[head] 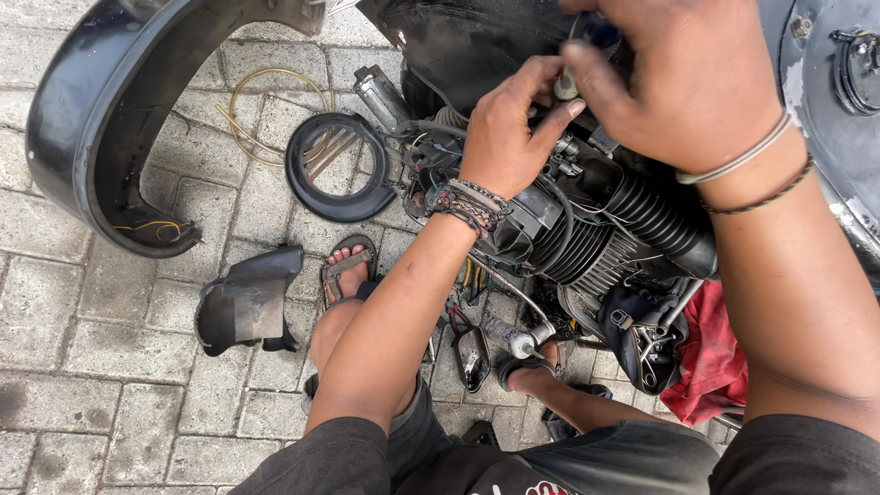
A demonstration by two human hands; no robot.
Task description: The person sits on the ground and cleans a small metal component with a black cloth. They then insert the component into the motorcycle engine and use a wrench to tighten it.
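While both hands work above the engine (587, 229), the left hand (504, 137) and right hand (678, 73) pinch a small pale connector (566, 84), likely light, stiff and fragile, best gripped by its body.

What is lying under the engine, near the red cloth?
Under the engine lie a red cloth, a small mirror and the paving. The person's arms cover the rest.

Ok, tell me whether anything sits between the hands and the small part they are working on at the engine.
Nothing visible does: the left hand and right hand both already touch the small pale part above the engine.
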